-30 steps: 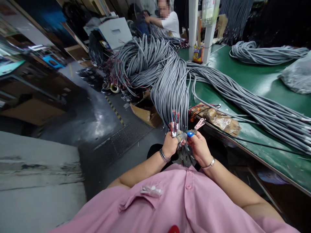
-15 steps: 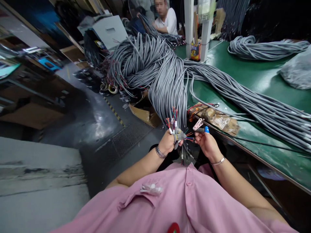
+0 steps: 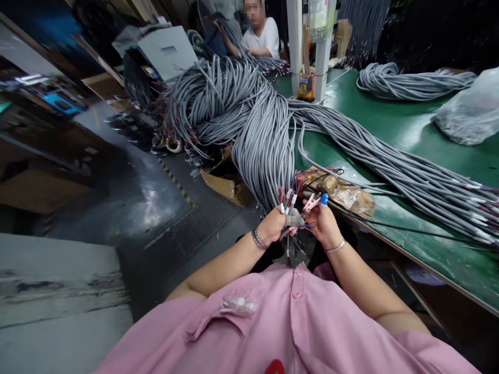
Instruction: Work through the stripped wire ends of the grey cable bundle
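Note:
My left hand [image 3: 275, 224] is closed around several grey cable ends [image 3: 287, 200] whose stripped red, green and white wires stick up above my fist. My right hand [image 3: 323, 224], with a blue cot on one fingertip, pinches a small pink clip [image 3: 312, 202] right beside those wire tips. Both hands hover close together off the front edge of the green table [image 3: 409, 135], above my lap. The thick bundle of grey cables [image 3: 265, 140] hangs down from the table to my left hand.
More grey cables [image 3: 390, 166] run across the table to the right, and a coil [image 3: 405, 83] lies at the back. A taped brown block [image 3: 343, 189] sits at the table edge. A clear bag [image 3: 468, 111] lies far right. Another person [image 3: 259, 34] handles cables behind the pile. A cardboard box [image 3: 226, 182] is on the floor.
My right hand moved away from the left and then came back in, bringing the pink clip up against the wire tips. My left hand kept its hold on the cable ends.

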Available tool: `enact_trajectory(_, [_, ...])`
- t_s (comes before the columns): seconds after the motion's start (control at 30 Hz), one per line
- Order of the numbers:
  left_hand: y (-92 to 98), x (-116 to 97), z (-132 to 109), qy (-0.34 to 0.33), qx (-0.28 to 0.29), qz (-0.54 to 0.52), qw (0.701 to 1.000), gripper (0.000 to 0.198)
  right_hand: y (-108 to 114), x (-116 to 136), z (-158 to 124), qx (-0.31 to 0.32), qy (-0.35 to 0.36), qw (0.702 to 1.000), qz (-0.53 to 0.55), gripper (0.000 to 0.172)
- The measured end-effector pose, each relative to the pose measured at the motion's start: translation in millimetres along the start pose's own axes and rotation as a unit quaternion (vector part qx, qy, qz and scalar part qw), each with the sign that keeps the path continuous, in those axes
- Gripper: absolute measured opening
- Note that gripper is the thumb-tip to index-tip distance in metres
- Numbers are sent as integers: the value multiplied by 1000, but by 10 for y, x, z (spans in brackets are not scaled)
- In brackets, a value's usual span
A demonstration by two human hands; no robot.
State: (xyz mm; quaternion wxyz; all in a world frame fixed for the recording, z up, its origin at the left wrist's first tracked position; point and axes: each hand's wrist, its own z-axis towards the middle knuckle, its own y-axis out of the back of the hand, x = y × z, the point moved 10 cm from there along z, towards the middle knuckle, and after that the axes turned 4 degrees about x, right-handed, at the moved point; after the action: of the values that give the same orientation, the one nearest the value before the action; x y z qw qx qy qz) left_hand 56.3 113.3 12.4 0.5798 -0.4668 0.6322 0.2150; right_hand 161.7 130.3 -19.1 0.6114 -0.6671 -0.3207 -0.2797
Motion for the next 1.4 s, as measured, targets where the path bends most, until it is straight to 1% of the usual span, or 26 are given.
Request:
enact_trajectory(0.1, [-4, 31, 26, 6, -2, -3, 1000, 32, -62, -44, 17, 14, -46, 998, 35, 46])
enact_trajectory(0.23, [6, 77, 59, 17, -5, 3, 1000, 29, -79, -42, 26, 8, -57, 996, 71, 44])
enact_trajectory(0.37, [22, 80, 60, 18, -9, 1, 1000, 28, -56, -113, 14, -1, -71, 991, 114, 43])
enact_trajectory(0.43, [24, 63, 35, 13, -10, 2, 1000, 29, -57, -152, -3, 12, -81, 988, 134, 45])
enact_trajectory(0.57, [8, 20, -73, -16, -22, 13, 1000, 32, -97, -183, -60, 59, -106, 983, 138, 51])
enact_trajectory(0.63, [-13, -12, -140, -44, -31, 20, 998, 34, -113, -161, -87, 71, -111, 983, 132, 49])
enact_trajectory(0.7, [-18, -45, -199, -73, -52, 21, 996, 35, -123, -122, -98, 75, -107, 984, 124, 43])
enact_trajectory(0.77, [-17, -75, -237, -96, -74, 18, 992, 35, -106, -81, -88, 65, -93, 987, 111, 35])
enact_trajectory(0.83, [-23, -97, -245, -107, -89, 18, 990, 35, -78, -51, -69, 52, -73, 992, 87, 32])
enact_trajectory(0.93, [-33, -109, -218, -103, -102, 22, 989, 36, -10, 16, -52, 21, -17, 999, 29, 38])
enact_trajectory(1.0, [-35, -113, -193, -100, -107, 18, 989, 36, 30, 75, -63, -4, 24, 1000, -19, 44])
enact_trajectory(1.03, [-38, -113, -180, -99, -108, 16, 989, 37, 34, 88, -68, -11, 33, 999, -36, 47])
enact_trajectory(1.1, [-46, -108, -154, -100, -105, 13, 989, 37, -3, 51, -65, -1, 17, 999, -37, 51])
enact_trajectory(1.2, [-40, -78, -126, -101, -106, 10, 989, 36, -82, -37, -39, 27, -34, 999, 21, 50])
enact_trajectory(1.3, [-5, -22, -116, -90, -120, 10, 989, 34, -57, -55, -5, 8, -49, 997, 64, 43])
enact_trajectory(1.4, [7, 16, -112, -73, -126, 22, 989, 34, -13, -75, 13, -11, -50, 995, 81, 42])
